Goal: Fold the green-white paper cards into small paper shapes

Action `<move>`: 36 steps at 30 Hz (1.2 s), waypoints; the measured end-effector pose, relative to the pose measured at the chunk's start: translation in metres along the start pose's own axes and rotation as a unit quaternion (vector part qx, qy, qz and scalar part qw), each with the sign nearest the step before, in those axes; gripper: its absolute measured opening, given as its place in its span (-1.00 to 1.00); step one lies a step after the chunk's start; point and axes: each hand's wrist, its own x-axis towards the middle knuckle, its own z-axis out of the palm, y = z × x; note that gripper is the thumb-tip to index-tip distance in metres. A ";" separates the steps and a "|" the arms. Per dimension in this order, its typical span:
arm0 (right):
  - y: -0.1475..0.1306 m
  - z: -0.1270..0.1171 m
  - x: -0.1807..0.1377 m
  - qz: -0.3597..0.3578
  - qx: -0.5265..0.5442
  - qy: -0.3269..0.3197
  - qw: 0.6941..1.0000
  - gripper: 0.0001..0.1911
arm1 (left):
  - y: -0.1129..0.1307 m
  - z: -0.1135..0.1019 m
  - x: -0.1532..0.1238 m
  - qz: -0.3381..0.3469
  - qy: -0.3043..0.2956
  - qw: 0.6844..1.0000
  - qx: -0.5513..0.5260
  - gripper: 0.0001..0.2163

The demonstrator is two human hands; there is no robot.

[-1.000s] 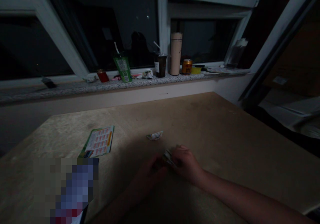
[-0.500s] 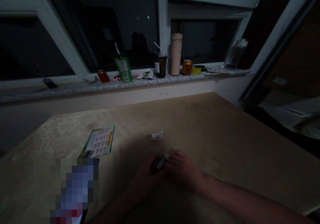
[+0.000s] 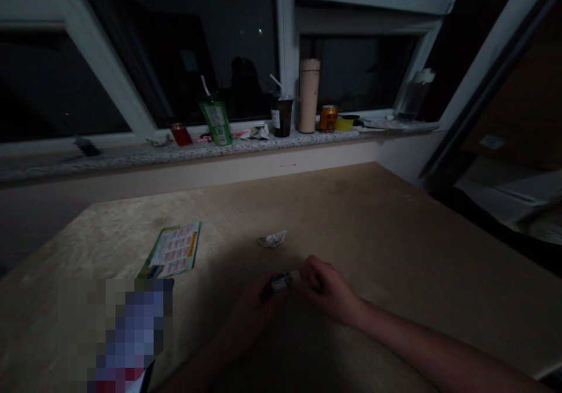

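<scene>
My left hand (image 3: 252,314) is closed around a small dark object with a pale label (image 3: 280,282), low over the table. Dim light hides what kind of object it is. Just to its right is my right hand (image 3: 331,293), its fingers curled into a pinch beside the object's pale end. Whatever those fingertips may hold is too small to make out. Beyond both hands a small printed scrap of wrapper (image 3: 272,239) lies on the table.
A printed card (image 3: 178,249) lies on the tan table (image 3: 373,223) at left, near a blurred-out flat item (image 3: 140,323). Along the windowsill (image 3: 246,147) stand a green cup (image 3: 216,122), a dark cup (image 3: 281,116), a pink flask (image 3: 309,95) and an orange can (image 3: 328,119).
My right hand has rolled and shifted slightly up and right, its fingers curled tighter. The labelled object in my left hand has tipped closer to level.
</scene>
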 end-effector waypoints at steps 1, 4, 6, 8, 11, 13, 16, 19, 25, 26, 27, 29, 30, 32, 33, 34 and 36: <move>0.001 0.000 0.000 0.019 0.022 0.002 1.000 -0.73 | 0.000 0.000 0.000 -0.001 -0.004 1.000 0.001 -0.81; 0.002 0.002 0.001 0.052 0.092 -0.019 0.994 -0.77 | 0.000 0.000 0.000 0.003 -0.018 1.000 0.007 -0.79; 0.003 0.002 0.002 0.068 0.127 -0.040 0.989 -0.77 | 0.000 0.000 0.000 0.010 -0.037 0.999 0.006 -0.80; 0.003 0.003 0.002 0.078 0.151 -0.059 0.984 -0.75 | 0.000 0.000 0.001 0.013 -0.057 0.998 -0.002 -0.79; 0.002 0.003 0.002 0.081 0.171 -0.076 0.979 -0.75 | 0.000 0.001 0.002 0.009 -0.061 0.998 -0.022 -0.77; 0.001 0.003 0.002 0.079 0.169 -0.075 0.980 -0.75 | 0.000 0.001 0.002 0.004 -0.054 0.998 -0.032 -0.76; 0.000 0.002 0.002 0.077 0.166 -0.067 0.981 -0.72 | 0.002 0.001 0.004 0.000 -0.043 0.998 -0.050 -0.74; -0.001 0.002 0.002 0.079 0.185 -0.062 0.978 -0.72 | 0.005 0.000 0.006 -0.006 -0.030 0.997 -0.067 -0.73; 0.003 0.002 0.003 0.031 0.149 -0.063 0.986 -0.80 | 0.004 -0.003 0.010 -0.029 0.006 0.997 -0.076 -0.75; 0.004 0.001 0.003 0.023 0.140 -0.068 0.988 -0.80 | 0.004 -0.004 0.010 -0.032 0.009 0.997 -0.076 -0.75; 0.005 0.001 0.003 0.018 0.132 -0.072 0.988 -0.79 | 0.005 -0.004 0.010 -0.035 0.012 0.996 -0.076 -0.76; 0.005 -0.001 0.003 0.017 0.122 -0.077 0.989 -0.77 | 0.006 -0.005 0.010 -0.040 0.019 0.996 -0.076 -0.76; 0.005 -0.001 0.003 0.019 0.119 -0.079 0.990 -0.74 | 0.007 -0.006 0.010 -0.043 0.021 0.996 -0.076 -0.75; 0.004 -0.002 0.003 0.021 0.117 -0.084 0.989 -0.68 | 0.009 -0.006 0.010 -0.050 0.022 0.995 -0.078 -0.74; 0.004 -0.002 0.003 0.019 0.116 -0.087 0.989 -0.66 | 0.009 -0.007 0.010 -0.053 0.021 0.995 -0.080 -0.73; 0.003 -0.002 0.003 0.013 0.115 -0.087 0.989 -0.66 | 0.009 -0.007 0.011 -0.056 0.021 0.995 -0.082 -0.72; 0.003 -0.002 0.003 -0.002 0.114 -0.081 0.990 -0.70 | 0.007 -0.007 0.012 -0.057 0.019 0.995 -0.085 -0.72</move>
